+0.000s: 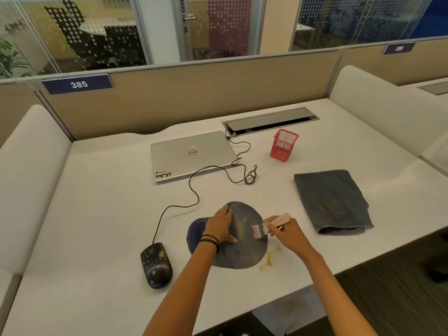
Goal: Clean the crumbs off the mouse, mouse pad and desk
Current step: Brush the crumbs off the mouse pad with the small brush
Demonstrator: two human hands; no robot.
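Broad white worktop (97, 202) fills the booth, backed by a beige fabric partition (194, 98) carrying a navy plate (78, 84) that reads "385". At the back lies a closed silver laptop (191, 156), with a round Dell logo on the lid and a "WMN" sticker at its near corner. Over on the right is a folded grey terry cloth (332, 202), soft and rumpled at the edges. Front and centre, the dark rounded mouse pad (244, 251) with its padded wrist rest lies flat on the worktop. A red wire-mesh pen pot (283, 145) stands upright to the right of the laptop. The black corded mouse (156, 265), speckled yellow, sits left of the pad and apart from it. The left hand (219, 225) presses flat on the pad, its grip apart and fingers straight. The right hand (286, 232) has its grip clamped on a small pale-handled brush (269, 225), whose pink bristles touch the pad's right side. Yellow-brown crumbs (266, 261) are scattered on the worktop just beside the pad's right edge.
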